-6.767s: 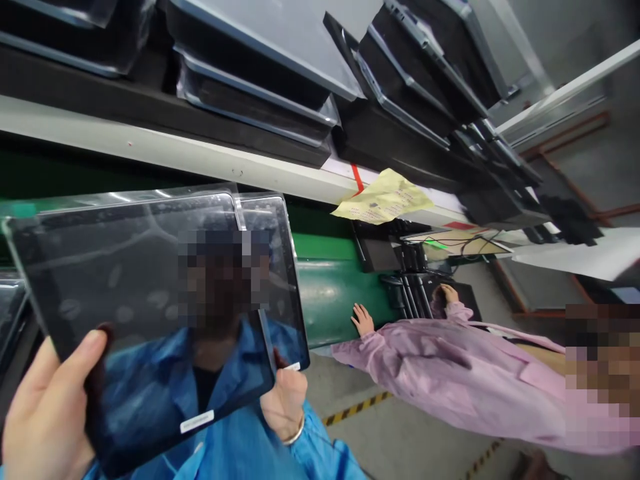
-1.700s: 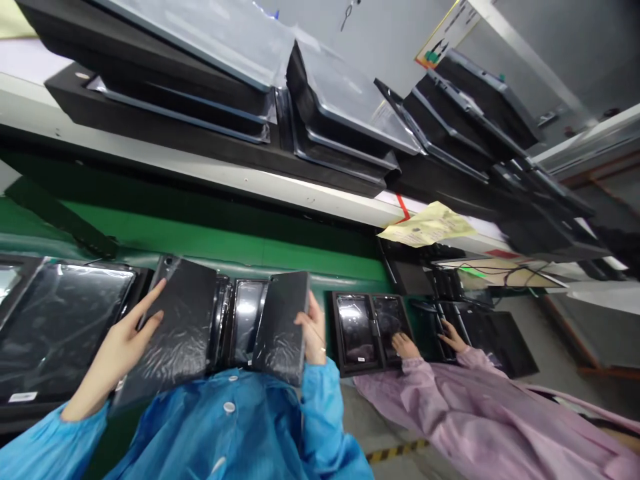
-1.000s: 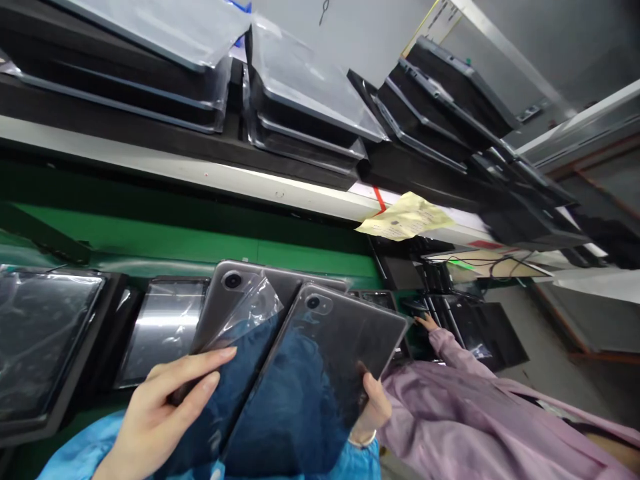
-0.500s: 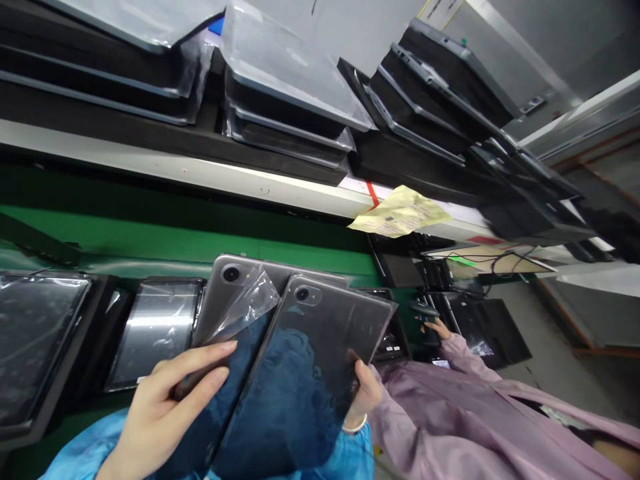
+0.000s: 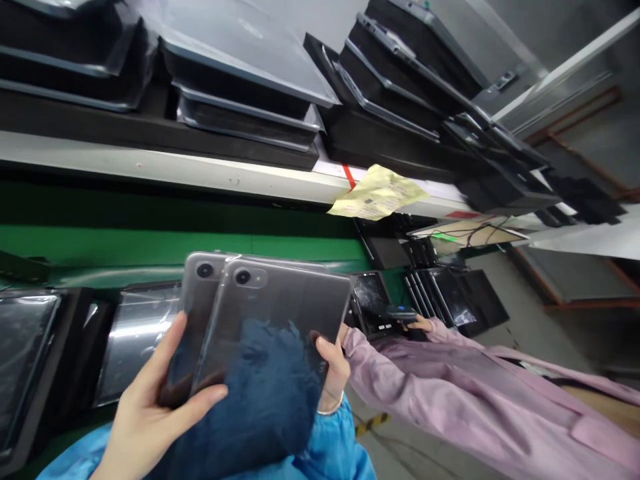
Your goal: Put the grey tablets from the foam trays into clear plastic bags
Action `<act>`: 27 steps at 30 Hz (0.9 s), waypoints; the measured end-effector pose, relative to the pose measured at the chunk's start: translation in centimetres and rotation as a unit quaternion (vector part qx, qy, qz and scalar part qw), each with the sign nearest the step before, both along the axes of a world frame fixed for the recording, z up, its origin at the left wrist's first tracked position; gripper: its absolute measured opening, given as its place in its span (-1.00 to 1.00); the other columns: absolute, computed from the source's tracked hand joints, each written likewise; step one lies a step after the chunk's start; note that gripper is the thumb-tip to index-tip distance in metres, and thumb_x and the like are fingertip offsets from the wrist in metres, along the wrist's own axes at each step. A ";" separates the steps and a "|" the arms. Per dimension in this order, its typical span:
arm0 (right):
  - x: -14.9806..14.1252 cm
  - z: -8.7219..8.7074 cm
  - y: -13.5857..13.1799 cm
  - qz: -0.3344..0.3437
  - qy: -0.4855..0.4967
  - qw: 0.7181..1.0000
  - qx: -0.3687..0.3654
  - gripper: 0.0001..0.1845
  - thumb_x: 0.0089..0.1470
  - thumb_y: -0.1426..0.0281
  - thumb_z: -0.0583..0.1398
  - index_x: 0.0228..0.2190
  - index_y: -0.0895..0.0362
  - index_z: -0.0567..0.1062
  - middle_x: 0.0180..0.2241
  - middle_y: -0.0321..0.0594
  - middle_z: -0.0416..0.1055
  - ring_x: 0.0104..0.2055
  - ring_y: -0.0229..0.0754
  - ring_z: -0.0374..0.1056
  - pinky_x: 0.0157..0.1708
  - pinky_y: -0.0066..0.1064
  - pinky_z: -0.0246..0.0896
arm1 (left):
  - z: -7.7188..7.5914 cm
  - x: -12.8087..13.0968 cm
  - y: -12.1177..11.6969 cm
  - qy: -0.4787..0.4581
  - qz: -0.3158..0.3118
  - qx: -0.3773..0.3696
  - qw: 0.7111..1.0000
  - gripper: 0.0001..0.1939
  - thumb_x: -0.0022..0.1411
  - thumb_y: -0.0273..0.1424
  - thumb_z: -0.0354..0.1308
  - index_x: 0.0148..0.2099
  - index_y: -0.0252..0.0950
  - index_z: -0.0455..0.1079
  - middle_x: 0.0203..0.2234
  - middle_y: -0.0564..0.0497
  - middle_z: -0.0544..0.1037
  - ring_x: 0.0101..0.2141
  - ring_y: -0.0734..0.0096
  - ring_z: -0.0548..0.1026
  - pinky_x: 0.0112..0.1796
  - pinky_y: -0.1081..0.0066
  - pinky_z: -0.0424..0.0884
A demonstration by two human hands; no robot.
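This looks like an electronics factory or workshop: tablets [image 5: 285,293] gather along a long green surface [image 5: 125,242], film-wrapped stacks [image 5: 250,57] crowd a white-edged shelf [image 5: 200,172] above, a co-worker wears a pink smock [image 5: 425,393], and yellow-and-black tape [image 5: 371,424] marks the floor [image 5: 387,460].

Creased yellow paper [image 5: 379,193] at the white shelf's [image 5: 175,168] edge
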State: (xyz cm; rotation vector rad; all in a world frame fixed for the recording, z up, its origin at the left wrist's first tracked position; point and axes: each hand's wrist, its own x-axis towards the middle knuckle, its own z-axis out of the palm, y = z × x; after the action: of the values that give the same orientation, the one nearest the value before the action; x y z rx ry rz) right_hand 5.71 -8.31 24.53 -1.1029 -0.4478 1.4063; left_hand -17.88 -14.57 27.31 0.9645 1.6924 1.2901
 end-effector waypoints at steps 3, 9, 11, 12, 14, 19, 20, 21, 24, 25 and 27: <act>-1.1 1.5 0.1 0.006 0.050 0.998 -0.025 -0.55 -0.19 0.31 0.48 -0.16 0.02 0.71 -0.28 -0.28 0.74 -0.22 0.00 0.68 -0.03 -0.17 0.61 | -0.1 -0.1 -0.2 0.021 0.010 0.013 1.000 -0.31 0.11 0.00 0.50 0.29 0.23 0.48 0.31 0.31 0.45 0.26 0.15 0.47 0.14 0.45 0.47; -1.3 2.2 0.3 0.007 0.062 0.998 -0.028 -0.61 -0.22 0.33 0.45 -0.23 0.00 0.73 -0.27 -0.25 0.75 -0.18 0.06 0.69 -0.01 -0.12 0.62 | 0.7 -0.4 0.7 0.068 -0.079 0.071 0.992 -0.29 0.30 -0.24 0.41 0.41 0.28 0.30 0.30 0.30 0.46 0.06 0.32 0.63 0.03 0.62 0.49; -1.2 2.2 0.2 -0.001 0.055 0.998 -0.033 -0.60 -0.25 0.36 0.46 -0.23 -0.03 0.73 -0.28 -0.26 0.75 -0.21 0.06 0.69 -0.04 -0.10 0.63 | 0.6 -0.6 0.6 0.082 -0.096 0.081 0.989 -0.26 0.31 -0.26 0.40 0.44 0.26 0.25 0.31 0.27 0.46 0.14 0.27 0.58 0.02 0.60 0.52; -1.2 2.4 0.1 -0.004 0.051 0.998 -0.038 -0.59 -0.25 0.37 0.46 -0.23 -0.02 0.73 -0.28 -0.26 0.75 -0.23 0.06 0.69 -0.04 -0.09 0.64 | 0.4 -0.7 0.5 0.091 -0.098 0.085 0.987 -0.25 0.31 -0.25 0.40 0.45 0.25 0.25 0.31 0.26 0.46 0.20 0.24 0.53 0.02 0.59 0.53; -1.3 2.9 0.0 -0.011 0.051 0.998 -0.048 -0.59 -0.23 0.37 0.46 -0.21 0.00 0.73 -0.30 -0.26 0.74 -0.26 0.05 0.69 -0.06 -0.08 0.64 | -0.1 -0.9 0.3 0.113 -0.098 0.092 0.984 -0.29 0.32 -0.24 0.40 0.44 0.22 0.28 0.28 0.25 0.50 0.17 0.29 0.58 0.02 0.62 0.53; -1.5 3.9 0.0 -0.011 0.048 0.997 -0.054 -0.53 -0.23 0.36 0.49 -0.17 0.02 0.73 -0.33 -0.29 0.74 -0.34 -0.02 0.67 -0.09 -0.14 0.66 | 0.2 -1.2 0.6 0.191 -0.101 0.153 0.964 -0.49 0.31 -0.23 0.40 0.29 0.05 0.52 0.06 0.14 0.69 -0.33 0.47 0.74 -0.15 0.70 0.59; -1.6 3.9 0.0 -0.010 0.045 0.997 -0.056 -0.53 -0.24 0.36 0.49 -0.17 0.02 0.73 -0.33 -0.28 0.74 -0.35 -0.02 0.67 -0.10 -0.15 0.66 | 0.6 -1.2 0.9 0.204 -0.108 0.170 0.958 -0.53 0.32 -0.25 0.39 0.26 0.02 0.55 0.02 0.12 0.71 -0.31 0.42 0.74 -0.15 0.65 0.62; -1.6 4.0 0.0 -0.009 0.043 0.997 -0.058 -0.52 -0.24 0.36 0.49 -0.16 0.02 0.73 -0.32 -0.28 0.75 -0.34 -0.02 0.67 -0.10 -0.15 0.66 | 1.0 -1.2 1.2 0.215 -0.121 0.182 0.952 -0.58 0.34 -0.29 0.36 0.23 0.00 0.57 0.00 0.11 0.72 -0.26 0.37 0.75 -0.14 0.61 0.63; -1.7 4.4 0.1 -0.009 0.041 0.996 -0.073 -0.49 -0.25 0.37 0.48 -0.13 0.01 0.74 -0.25 -0.26 0.75 -0.26 0.00 0.68 -0.07 -0.15 0.64 | 2.2 -0.9 1.9 0.237 -0.151 0.203 0.938 -0.62 0.35 -0.48 0.25 0.13 0.01 0.61 -0.08 0.16 0.75 -0.22 0.36 0.76 -0.13 0.56 0.66; -1.7 4.5 0.1 -0.010 0.039 0.996 -0.077 -0.48 -0.26 0.37 0.47 -0.13 0.01 0.74 -0.25 -0.26 0.75 -0.24 0.01 0.68 -0.06 -0.15 0.64 | 2.5 -0.8 2.1 0.247 -0.154 0.205 0.934 -0.62 0.34 -0.52 0.23 0.09 0.01 0.62 -0.12 0.18 0.76 -0.26 0.38 0.76 -0.18 0.57 0.66; -1.6 4.6 0.0 -0.007 0.031 0.996 -0.078 -0.48 -0.26 0.37 0.48 -0.14 0.00 0.74 -0.26 -0.27 0.75 -0.21 0.02 0.69 -0.03 -0.15 0.63 | 2.9 -0.6 2.3 0.269 -0.146 0.213 0.928 -0.67 0.30 -0.53 0.23 -0.01 -0.02 0.64 -0.21 0.18 0.77 -0.35 0.37 0.75 -0.27 0.57 0.67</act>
State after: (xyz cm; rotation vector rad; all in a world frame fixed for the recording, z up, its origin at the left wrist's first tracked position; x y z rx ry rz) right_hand 4.10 -8.35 29.17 -1.1816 -0.2892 1.4787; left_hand -18.53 -12.25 30.21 1.8960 1.5854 1.2854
